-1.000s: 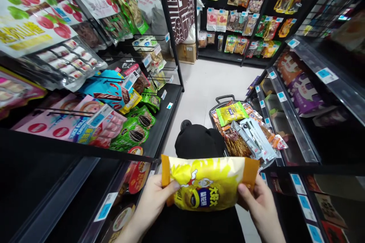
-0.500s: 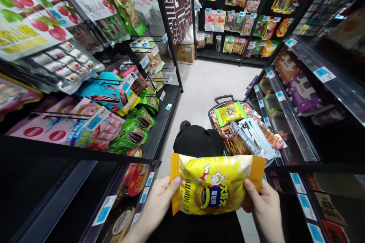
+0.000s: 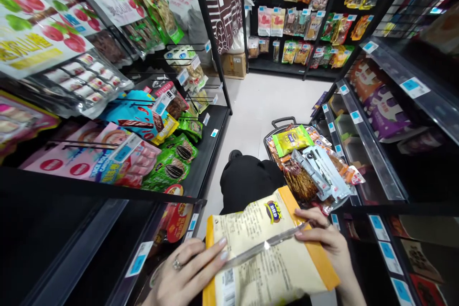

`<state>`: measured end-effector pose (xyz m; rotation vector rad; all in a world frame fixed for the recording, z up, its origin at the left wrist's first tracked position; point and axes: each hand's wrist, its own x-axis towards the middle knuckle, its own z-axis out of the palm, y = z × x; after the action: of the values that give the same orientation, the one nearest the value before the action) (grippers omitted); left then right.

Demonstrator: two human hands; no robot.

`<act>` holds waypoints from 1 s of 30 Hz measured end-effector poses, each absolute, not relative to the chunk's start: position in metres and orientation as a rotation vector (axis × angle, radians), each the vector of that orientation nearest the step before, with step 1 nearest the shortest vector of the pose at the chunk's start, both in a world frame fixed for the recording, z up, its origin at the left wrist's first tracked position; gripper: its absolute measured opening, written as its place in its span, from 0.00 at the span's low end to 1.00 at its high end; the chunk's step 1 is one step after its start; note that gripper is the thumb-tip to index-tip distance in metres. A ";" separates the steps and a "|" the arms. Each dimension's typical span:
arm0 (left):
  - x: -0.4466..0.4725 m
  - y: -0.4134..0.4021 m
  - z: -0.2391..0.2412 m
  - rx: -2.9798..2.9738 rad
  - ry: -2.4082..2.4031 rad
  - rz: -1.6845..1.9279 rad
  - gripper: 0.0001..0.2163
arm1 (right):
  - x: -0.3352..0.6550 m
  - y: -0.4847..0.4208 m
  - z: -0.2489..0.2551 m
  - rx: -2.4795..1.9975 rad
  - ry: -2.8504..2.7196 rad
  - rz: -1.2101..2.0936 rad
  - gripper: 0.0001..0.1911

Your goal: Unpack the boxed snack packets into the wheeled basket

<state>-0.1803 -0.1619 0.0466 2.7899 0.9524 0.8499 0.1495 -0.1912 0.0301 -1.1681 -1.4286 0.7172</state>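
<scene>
A yellow snack bag with orange ends is held low in front of me, its cream printed back facing up. My left hand grips the left end, fingers lying over the printed side near a barcode. On the other end, my right hand is closed with two fingers over the orange edge by the seam. Both thumbs are hidden under the bag. Beyond it, a black shopping basket stands on the floor, piled with packets, including a yellow-green bag on top.
Left shelving carries hanging snack bags and green packets. Right shelving has price tags and purple bags. A rack of packets closes off the aisle's far end, with a cardboard box beside it. My black-clad knees are below.
The snack bag has been turned over, from its yellow front to its cream back, and now tilts lower. My fingers lie on top where the thumbs were. The view has shifted slightly.
</scene>
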 end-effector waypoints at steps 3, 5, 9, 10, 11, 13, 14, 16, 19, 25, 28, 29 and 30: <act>-0.182 -0.174 0.040 2.818 0.957 0.767 0.22 | 0.155 -0.200 0.023 -1.198 -1.371 0.887 0.05; -0.182 -0.179 0.039 2.770 0.983 0.784 0.22 | 0.159 -0.204 0.019 -1.258 -1.257 0.990 0.09; -0.178 -0.187 0.039 2.681 0.982 0.841 0.20 | 0.152 -0.205 0.018 -1.346 -0.952 1.247 0.22; -0.176 -0.189 0.039 2.668 0.983 0.851 0.19 | 0.148 -0.204 0.019 -1.354 -0.925 1.346 0.29; -0.174 -0.191 0.039 2.650 0.993 0.864 0.18 | 0.143 -0.203 0.021 -1.358 -0.913 1.447 0.32; -0.171 -0.193 0.038 2.584 1.044 0.907 0.17 | 0.135 -0.201 0.024 -1.351 -0.897 1.605 0.30; -0.170 -0.193 0.039 2.540 1.074 0.937 0.17 | 0.133 -0.201 0.025 -1.338 -0.880 1.651 0.27; -0.168 -0.193 0.041 2.418 1.127 1.025 0.16 | 0.132 -0.201 0.025 -1.315 -0.831 1.680 0.24; -0.165 -0.193 0.047 1.962 1.263 1.151 0.10 | 0.134 -0.202 0.021 -1.338 -0.784 1.660 0.22; -0.148 -0.203 0.053 1.023 1.259 0.593 0.23 | 0.131 -0.206 0.022 -1.396 -0.758 1.603 0.22; -0.141 -0.199 0.056 1.042 1.213 0.329 0.24 | 0.131 -0.207 0.022 -1.420 -0.756 1.575 0.22; -0.141 -0.195 0.058 1.096 1.203 0.307 0.23 | 0.132 -0.208 0.022 -1.432 -0.767 1.569 0.23; -0.142 -0.191 0.060 1.168 1.192 0.307 0.21 | 0.134 -0.209 0.022 -1.449 -0.789 1.558 0.23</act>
<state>-0.1415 -0.1912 0.0602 1.1682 1.1920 0.3073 0.1337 -0.2087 0.0219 -1.4493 -0.7887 1.5578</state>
